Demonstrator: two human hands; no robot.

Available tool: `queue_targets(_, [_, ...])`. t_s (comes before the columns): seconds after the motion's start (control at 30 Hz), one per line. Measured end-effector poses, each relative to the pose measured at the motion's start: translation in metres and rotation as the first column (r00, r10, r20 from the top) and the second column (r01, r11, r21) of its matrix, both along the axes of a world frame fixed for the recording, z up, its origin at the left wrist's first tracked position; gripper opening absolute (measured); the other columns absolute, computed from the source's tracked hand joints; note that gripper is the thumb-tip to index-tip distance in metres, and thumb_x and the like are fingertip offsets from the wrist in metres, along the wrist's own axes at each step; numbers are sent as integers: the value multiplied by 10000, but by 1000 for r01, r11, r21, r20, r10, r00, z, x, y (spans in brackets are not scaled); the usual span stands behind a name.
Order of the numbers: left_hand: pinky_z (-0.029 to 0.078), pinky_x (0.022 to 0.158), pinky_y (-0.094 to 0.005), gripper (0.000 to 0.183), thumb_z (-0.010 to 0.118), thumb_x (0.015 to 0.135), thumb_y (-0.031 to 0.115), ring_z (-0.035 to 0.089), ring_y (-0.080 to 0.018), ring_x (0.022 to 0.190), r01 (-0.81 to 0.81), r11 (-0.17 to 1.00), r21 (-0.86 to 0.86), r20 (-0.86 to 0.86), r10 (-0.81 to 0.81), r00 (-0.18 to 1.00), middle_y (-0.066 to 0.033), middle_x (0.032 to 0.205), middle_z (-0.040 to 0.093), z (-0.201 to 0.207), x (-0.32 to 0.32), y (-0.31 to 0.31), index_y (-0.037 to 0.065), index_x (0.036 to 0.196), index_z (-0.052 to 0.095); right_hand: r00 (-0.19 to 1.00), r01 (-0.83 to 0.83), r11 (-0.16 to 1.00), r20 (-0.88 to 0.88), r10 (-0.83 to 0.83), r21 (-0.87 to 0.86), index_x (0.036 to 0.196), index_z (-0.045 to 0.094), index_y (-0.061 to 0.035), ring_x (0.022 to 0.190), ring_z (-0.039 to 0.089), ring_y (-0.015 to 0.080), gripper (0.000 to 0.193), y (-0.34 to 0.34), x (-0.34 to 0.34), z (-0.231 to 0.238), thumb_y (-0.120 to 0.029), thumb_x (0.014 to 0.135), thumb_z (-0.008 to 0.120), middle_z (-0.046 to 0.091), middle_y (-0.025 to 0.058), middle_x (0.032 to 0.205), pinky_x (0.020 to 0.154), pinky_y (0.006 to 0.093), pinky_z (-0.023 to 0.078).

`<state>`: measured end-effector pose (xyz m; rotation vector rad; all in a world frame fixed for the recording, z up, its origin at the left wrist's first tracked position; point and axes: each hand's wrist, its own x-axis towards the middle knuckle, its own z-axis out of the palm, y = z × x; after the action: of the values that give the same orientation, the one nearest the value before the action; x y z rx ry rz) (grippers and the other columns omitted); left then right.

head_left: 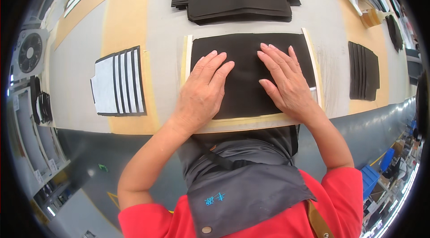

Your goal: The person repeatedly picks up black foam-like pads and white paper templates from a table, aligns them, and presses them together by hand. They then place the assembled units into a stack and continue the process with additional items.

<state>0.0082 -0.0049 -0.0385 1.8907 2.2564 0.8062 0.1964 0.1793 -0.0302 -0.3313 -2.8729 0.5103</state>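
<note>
Black, flat, roughly rectangular sheet (246,77) lies on the grey-and-tan surface (165,54), between two narrow white strips (188,56). Left hand (202,92) and right hand (286,81) palm-down on it, fingers outstretched, unclenched

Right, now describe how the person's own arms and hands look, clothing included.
The bare left hand and bare right hand show no gloves, rings or watches. Both bare forearms run into short red fabric sleeves. A dark grey apron with light-blue markings covers the chest.
</note>
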Motion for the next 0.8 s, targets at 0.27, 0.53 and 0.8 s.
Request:
queue_targets(0.27, [453, 1191, -476, 475, 688, 959, 14, 531, -363, 1413, 22, 1000, 15, -28, -22, 999, -134, 1480, 575, -1, 8, 23, 50, 1426, 611, 999, 12, 1000, -52, -12, -8, 1452, 593, -31, 1495, 474, 293, 467, 0, -1, -4, -197, 1023, 677, 551, 113, 1560, 1292, 558, 263])
queue_targets(0.53, [375, 1237, -523, 539, 721, 966, 113, 466, -374, 1453, 0, 1000, -29, -47, -1, 999, -141, 1529, 524, -4, 16, 27, 91, 1487, 587, 992, 34, 998, -120, -39, -46, 1406, 614, -34, 1446, 533, 305, 421, 1, -1, -8, -36, 986, 651, 578, 118, 1527, 1265, 575, 319])
queue_targets(0.8, [365, 1239, -549, 547, 721, 966, 124, 445, -384, 1463, -10, 999, -39, -77, 7, 997, -150, 1540, 501, -6, 19, 27, 149, 1498, 593, 975, 53, 979, -202, -93, -196, 1301, 651, -34, 1376, 595, 326, 418, 4, 2, -8, 111, 914, 585, 615, 133, 1475, 1243, 575, 366])
